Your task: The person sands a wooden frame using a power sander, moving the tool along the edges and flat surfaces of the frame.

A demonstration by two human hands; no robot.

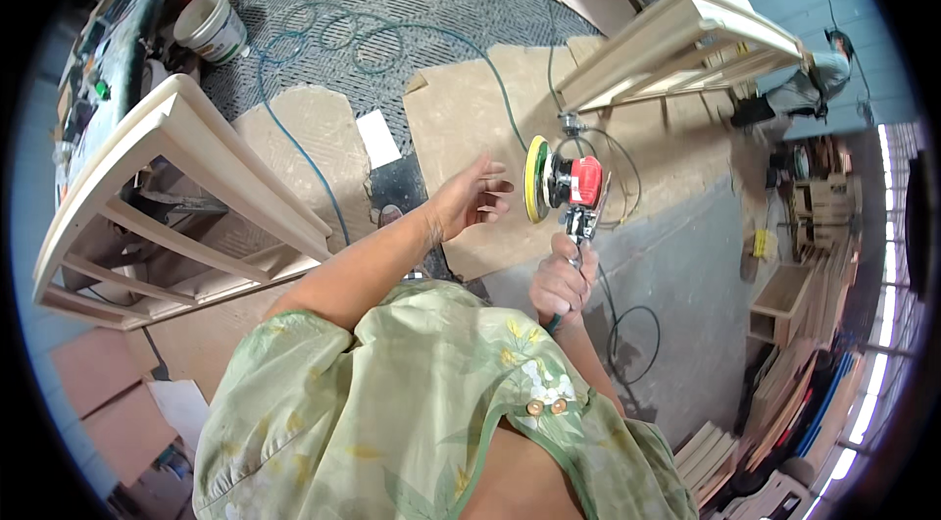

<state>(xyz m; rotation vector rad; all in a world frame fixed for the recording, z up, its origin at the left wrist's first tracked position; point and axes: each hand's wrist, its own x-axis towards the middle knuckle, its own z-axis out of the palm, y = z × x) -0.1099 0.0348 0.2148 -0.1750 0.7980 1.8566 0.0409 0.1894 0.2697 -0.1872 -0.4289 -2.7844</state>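
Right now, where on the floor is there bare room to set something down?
Bare-looking: grey floor between the dark hose loop and the wooden box; cardboard between the white sheet and the teal hose. Crowded: around the sander in the right hand, and the cluttered bench at upper left.

The right fingers [562,277] grip a red sander [586,181], the left fingers [497,186] near its yellow disc [534,180].

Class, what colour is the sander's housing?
The sander's housing is red, showing best in the head view.
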